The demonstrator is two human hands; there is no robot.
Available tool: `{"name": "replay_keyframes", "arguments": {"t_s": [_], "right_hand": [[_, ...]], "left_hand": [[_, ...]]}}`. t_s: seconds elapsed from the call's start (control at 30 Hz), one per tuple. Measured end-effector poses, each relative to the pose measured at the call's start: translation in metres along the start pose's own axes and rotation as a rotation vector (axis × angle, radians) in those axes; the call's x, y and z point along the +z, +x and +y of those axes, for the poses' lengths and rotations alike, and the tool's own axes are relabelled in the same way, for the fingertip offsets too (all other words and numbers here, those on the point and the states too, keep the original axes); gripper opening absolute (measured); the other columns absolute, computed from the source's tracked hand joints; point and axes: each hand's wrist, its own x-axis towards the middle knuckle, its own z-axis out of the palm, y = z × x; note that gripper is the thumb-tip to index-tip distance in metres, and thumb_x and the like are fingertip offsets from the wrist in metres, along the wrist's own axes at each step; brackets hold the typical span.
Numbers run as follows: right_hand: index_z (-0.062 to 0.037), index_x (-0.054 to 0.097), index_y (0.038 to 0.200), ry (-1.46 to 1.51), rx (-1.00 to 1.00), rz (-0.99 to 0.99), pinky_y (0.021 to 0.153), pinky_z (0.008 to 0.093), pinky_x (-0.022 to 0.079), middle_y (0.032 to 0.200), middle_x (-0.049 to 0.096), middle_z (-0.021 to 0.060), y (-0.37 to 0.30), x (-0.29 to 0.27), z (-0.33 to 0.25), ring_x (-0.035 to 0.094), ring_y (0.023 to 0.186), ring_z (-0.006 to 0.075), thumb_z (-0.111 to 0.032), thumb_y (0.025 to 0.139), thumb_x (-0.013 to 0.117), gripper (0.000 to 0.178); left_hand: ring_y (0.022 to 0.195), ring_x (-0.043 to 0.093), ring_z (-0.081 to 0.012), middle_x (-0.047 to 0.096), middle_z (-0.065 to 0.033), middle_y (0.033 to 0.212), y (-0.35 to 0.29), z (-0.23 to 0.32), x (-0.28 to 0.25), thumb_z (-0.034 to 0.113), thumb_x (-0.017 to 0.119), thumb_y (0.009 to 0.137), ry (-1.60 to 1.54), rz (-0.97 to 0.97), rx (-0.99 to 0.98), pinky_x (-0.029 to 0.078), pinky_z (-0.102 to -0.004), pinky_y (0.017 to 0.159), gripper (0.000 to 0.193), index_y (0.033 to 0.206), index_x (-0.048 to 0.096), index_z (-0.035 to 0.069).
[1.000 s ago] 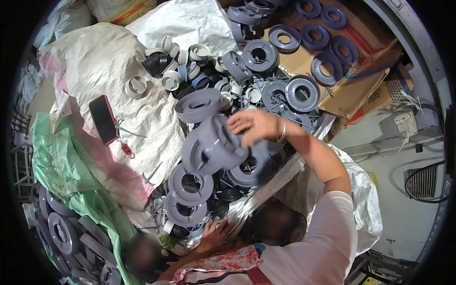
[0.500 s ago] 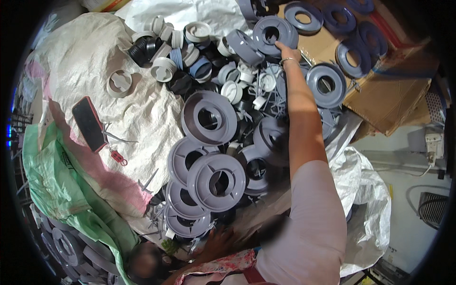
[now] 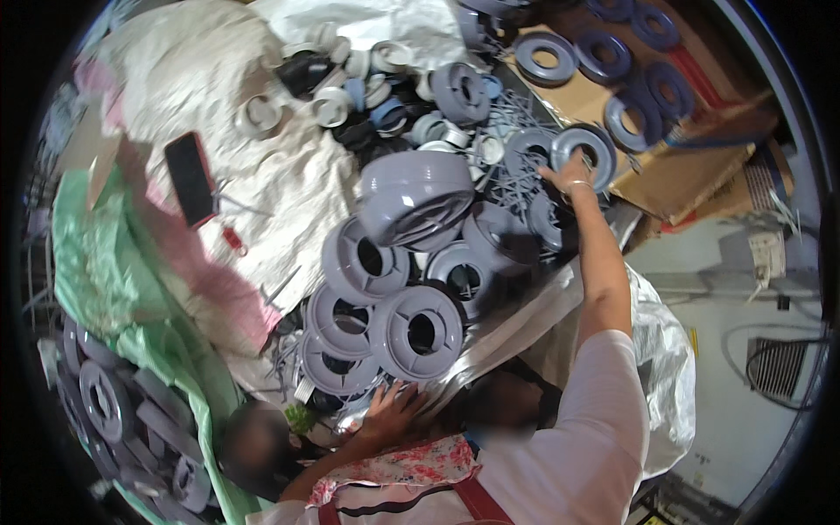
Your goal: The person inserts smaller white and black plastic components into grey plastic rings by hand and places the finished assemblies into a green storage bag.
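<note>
Head view: right hand [image 3: 567,171] now grips grey ring [image 3: 584,150] (arm outstretched)

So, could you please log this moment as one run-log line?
right hand: grasping grey ring by cardboard | left hand: resting below grey spool stack | phone: on white sack

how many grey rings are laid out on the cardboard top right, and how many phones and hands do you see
grey rings flat on the cardboard: 5
ring held at the cardboard's edge by the right hand: 1
black phone: 1
hands, counting the left hand: 2
total: 9
</note>
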Motion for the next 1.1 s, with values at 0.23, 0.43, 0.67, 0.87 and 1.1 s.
{"name": "replay_keyframes", "arguments": {"t_s": [0.23,0.43,0.67,0.87,1.1], "right_hand": [[0.0010,0.041,0.124,0.379,-0.285,-0.549,0.100,0.0356,0.032,0.119,0.052,0.0216,-0.033,0.038,-0.079,0.045,0.116,0.0330,-0.037,0.078,0.059,0.062],[0.0012,0.042,0.126,0.480,-0.833,-0.432,0.100,0.0351,0.032,0.126,0.048,0.0192,-0.104,-0.056,-0.122,0.039,0.122,0.0328,-0.018,0.083,0.049,0.047],[0.0048,0.058,0.098,0.256,-0.616,0.021,0.070,0.0421,0.046,0.083,0.061,0.0246,-0.118,-0.175,-0.167,0.060,0.079,0.0384,-0.024,0.073,0.065,0.038],[0.0082,0.032,0.128,1.143,-0.639,-0.973,0.067,0.0283,0.050,0.099,0.059,0.0123,-0.259,-0.217,-0.335,0.057,0.086,0.0160,-0.024,0.079,0.066,0.068],[0.0122,0.057,0.095,1.550,-0.254,-0.966,0.066,0.0348,0.047,0.090,0.061,0.0159,-0.380,-0.199,-0.529,0.061,0.074,0.0240,-0.030,0.069,0.073,0.052]], "left_hand": [[0.125,0.030,-0.0366,0.029,-0.0143,0.138,-0.007,-0.001,0.015,0.049,0.058,0.073,-0.097,-0.042,-0.059,0.021,-0.0533,0.101,0.071,0.132,0.038,0.015],[0.125,0.034,-0.0282,0.031,-0.0147,0.138,-0.012,-0.021,0.056,0.031,0.068,0.065,-0.062,0.220,0.101,0.026,-0.0505,0.098,0.084,0.136,0.027,0.015],[0.100,0.056,-0.0339,0.056,-0.0212,0.109,-0.085,0.037,-0.061,0.021,0.057,0.080,-0.628,0.696,-0.161,0.043,-0.0390,0.088,0.050,0.125,0.044,0.003],[0.125,0.031,-0.0331,0.035,-0.0203,0.133,-0.338,0.048,-0.152,0.012,0.070,0.068,0.164,1.839,-1.220,0.023,-0.0388,0.104,0.073,0.129,0.034,-0.003],[0.109,0.045,-0.0290,0.045,-0.0191,0.124,-0.494,0.066,0.043,0.028,0.070,0.073,-0.668,2.376,-1.948,0.035,-0.0376,0.093,0.068,0.123,0.040,-0.008]]}}
